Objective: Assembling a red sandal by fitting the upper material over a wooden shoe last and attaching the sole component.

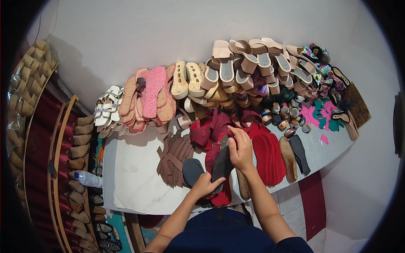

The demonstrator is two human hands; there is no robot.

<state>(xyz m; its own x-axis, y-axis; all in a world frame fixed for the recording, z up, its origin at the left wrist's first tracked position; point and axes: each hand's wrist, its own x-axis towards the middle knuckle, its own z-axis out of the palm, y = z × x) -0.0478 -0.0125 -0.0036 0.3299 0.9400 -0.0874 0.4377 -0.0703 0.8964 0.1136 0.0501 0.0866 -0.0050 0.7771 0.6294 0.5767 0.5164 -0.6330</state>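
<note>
You're holding the dark sole (221,163) aslant over the near part of the table (139,189), red material (221,197) showing below it. Your left hand (205,185) is gripping the lower end, thumb on top, fingers mostly hidden. Your right hand (241,149) is bending its fingers around the upper end, forefinger and thumb slightly parted; whether they're pinching, can't tell. If they're only resting, the sole could be pivoting in the left grip. The grey insole (193,170) is lying right beside your left hand; a wrist swing could be shoving it into the brown strips (174,160). Your right forearm is passing beside a tan sole (243,185) near the table's edge; a dipping elbow could be knocking it off.
</note>
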